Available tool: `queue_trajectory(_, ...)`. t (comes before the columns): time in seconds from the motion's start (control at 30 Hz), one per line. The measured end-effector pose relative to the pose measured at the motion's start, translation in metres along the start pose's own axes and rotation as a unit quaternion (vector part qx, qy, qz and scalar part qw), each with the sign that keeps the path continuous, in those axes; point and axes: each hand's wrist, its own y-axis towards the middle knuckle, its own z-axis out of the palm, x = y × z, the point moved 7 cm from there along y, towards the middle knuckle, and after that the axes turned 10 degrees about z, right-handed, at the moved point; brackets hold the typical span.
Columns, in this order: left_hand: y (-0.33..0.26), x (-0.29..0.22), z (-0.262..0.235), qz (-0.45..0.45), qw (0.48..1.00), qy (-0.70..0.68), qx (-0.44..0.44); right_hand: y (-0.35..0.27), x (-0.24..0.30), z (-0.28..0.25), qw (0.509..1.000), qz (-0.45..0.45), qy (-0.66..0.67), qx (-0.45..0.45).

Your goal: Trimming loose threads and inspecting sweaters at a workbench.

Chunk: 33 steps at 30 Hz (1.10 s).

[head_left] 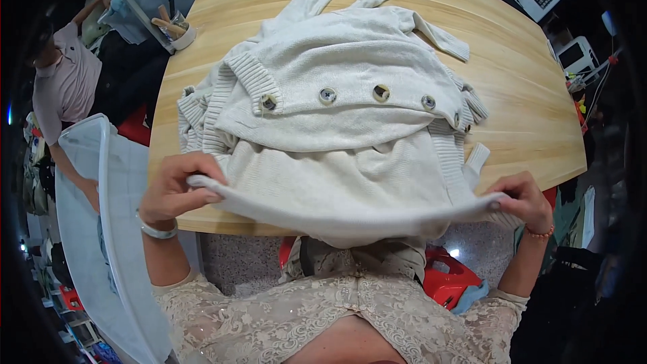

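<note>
A cream knitted cardigan (pixel 323 121) with ribbed bands and several large buttons lies spread on the table, its sleeves pointing away from me and to the right. Its near edge is lifted off the tabletop and stretched between my hands, slightly blurred by motion. At the left end, my left hand (pixel 180 189) pinches a corner of the edge between thumb and fingers. My right hand (pixel 522 201) grips the opposite end. More layers of cream knit lie beneath and behind; whether they belong to one garment or several, I cannot tell.
The wooden table (pixel 512 81) has a curved outline. At its far left edge stands a small cup (pixel 183 38) with tools in it. A large translucent bin (pixel 104 182) stands on the left, where a co-worker's arm reaches in. A red stool (pixel 448 276) is under me.
</note>
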Motion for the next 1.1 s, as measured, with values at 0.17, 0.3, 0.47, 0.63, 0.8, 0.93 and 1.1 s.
queue_trajectory(0.17, 0.048, 0.028, 0.020, -0.014, 0.973, 0.216, -0.078, 0.049, -0.056, 0.001, 0.971, 0.047, -0.164, -0.169)
queue_trajectory(0.3, 0.053, 0.021, 0.021, 0.029, 0.958, 0.260, -0.119, 0.052, -0.010, -0.012, 0.894, -0.156, -0.242, -0.344)
queue_trajectory(0.47, 0.041, 0.032, 0.006, 0.006, 0.977, 0.112, -0.182, 0.065, -0.040, -0.052, 0.938, -0.098, -0.064, -0.325)
queue_trajectory(0.63, 0.048, 0.036, 0.004, -0.025, 0.962, 0.160, -0.218, 0.074, 0.001, -0.022, 0.777, -0.084, -0.360, -0.509)
queue_trajectory(0.8, 0.049, 0.037, 0.011, -0.013, 0.968, 0.099, -0.229, 0.082, 0.111, 0.081, 0.905, -0.312, -0.065, -0.283)
queue_trajectory(0.93, 0.053, 0.020, 0.024, 0.078, 0.976, 0.113, -0.171, 0.110, 0.174, 0.163, 0.921, -0.371, 0.057, -0.107)
queue_trajectory(1.1, 0.046, 0.031, 0.026, 0.081, 0.977, 0.029, -0.196, 0.157, 0.181, 0.196, 0.933, -0.347, 0.056, -0.078)
